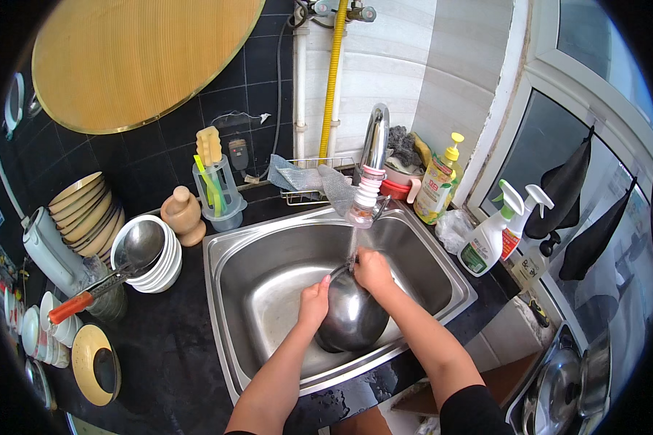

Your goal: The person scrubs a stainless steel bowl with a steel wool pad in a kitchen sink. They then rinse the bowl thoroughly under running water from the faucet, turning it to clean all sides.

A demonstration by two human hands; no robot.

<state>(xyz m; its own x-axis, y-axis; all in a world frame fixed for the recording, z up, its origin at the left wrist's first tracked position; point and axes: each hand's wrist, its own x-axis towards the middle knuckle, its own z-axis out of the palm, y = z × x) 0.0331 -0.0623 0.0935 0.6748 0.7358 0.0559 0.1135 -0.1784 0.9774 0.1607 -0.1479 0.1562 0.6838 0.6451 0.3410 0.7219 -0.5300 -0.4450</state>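
A rounded, shiny metal bowl (353, 313) is tilted up on its side in the stainless steel sink (243, 297), its curved outside toward me. My left hand (314, 301) grips its left edge, thumb in front and the other fingers hidden behind it. At the upper rim, my right hand (374, 271) is closed with bent fingers. Water runs from the chrome faucet (376, 141) beside these fingers. Whether a cloth or sponge is inside the right hand is hidden. The bowl's inner side cannot be seen.
Left of the sink are stacked white bowls (168, 264), a ladle (144, 245), a wooden mortar (183, 216) and a yellow bowl (83, 362). A soap bottle (437, 185) and spray bottles (484, 239) line the right side. Water wets the front counter edge (341, 403).
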